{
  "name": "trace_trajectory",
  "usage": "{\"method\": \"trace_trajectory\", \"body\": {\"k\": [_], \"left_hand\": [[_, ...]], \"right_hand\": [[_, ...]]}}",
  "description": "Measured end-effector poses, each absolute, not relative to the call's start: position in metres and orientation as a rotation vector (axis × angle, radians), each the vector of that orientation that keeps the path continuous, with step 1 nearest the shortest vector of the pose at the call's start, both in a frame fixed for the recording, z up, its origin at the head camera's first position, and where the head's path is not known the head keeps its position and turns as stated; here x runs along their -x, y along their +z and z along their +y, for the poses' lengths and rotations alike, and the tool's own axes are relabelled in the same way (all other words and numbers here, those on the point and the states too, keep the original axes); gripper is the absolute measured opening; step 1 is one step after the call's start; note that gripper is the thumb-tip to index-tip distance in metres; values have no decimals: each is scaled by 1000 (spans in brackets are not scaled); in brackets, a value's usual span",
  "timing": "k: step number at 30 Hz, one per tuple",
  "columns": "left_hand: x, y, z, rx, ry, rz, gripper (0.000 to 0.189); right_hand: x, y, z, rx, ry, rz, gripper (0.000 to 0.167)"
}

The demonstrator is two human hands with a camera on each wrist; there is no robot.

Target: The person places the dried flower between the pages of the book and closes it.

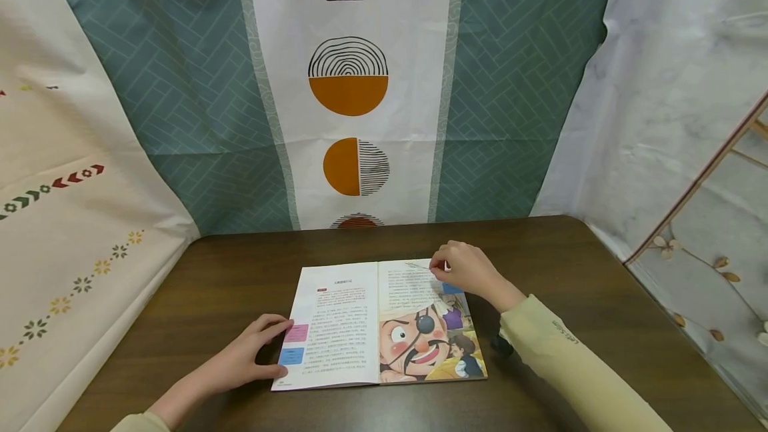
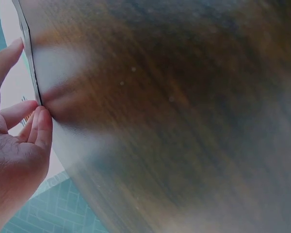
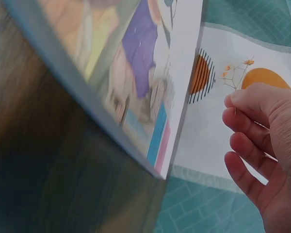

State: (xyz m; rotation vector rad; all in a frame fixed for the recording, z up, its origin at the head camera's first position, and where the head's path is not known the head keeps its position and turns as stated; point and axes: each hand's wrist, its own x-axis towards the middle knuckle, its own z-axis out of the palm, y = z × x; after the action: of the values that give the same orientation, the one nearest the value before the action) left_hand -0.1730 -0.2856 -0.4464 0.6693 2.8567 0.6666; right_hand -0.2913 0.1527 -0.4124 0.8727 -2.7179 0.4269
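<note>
An open book lies on the wooden table, with text on its left page and a cartoon of an eye-patched face on the right one. My left hand rests at the book's left edge, thumb and fingers spread apart along it. In the left wrist view, its fingertips touch the page edge. Over the upper part of the right page, my right hand pinches a thin dried flower sprig between thumb and index finger. Small orange blossoms top its fine branching stem, and the other fingers are loosely bent.
The brown table reaches back to a patterned green and white cloth. A small dark object sits beside the book, partly behind the right sleeve. Pale cloths hang at left and right.
</note>
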Motion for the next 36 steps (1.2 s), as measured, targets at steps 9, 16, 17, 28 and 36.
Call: {"method": "trace_trajectory", "body": {"k": [9, 16, 17, 28, 36], "left_hand": [[172, -444, -285, -691, 681, 2859, 80], [173, -445, -285, -693, 667, 2861, 80], [173, -445, -285, -693, 666, 2861, 80], [172, -444, -285, -706, 679, 2856, 80], [172, -446, -286, -706, 691, 2859, 80]], "right_hand": [[291, -418, 136, -832, 485, -2770, 4], [291, -423, 129, -828, 491, -2780, 4], [291, -424, 128, -833, 495, -2776, 4], [289, -426, 118, -822, 551, -2838, 6], [289, -430, 116, -811, 577, -2875, 5]]}}
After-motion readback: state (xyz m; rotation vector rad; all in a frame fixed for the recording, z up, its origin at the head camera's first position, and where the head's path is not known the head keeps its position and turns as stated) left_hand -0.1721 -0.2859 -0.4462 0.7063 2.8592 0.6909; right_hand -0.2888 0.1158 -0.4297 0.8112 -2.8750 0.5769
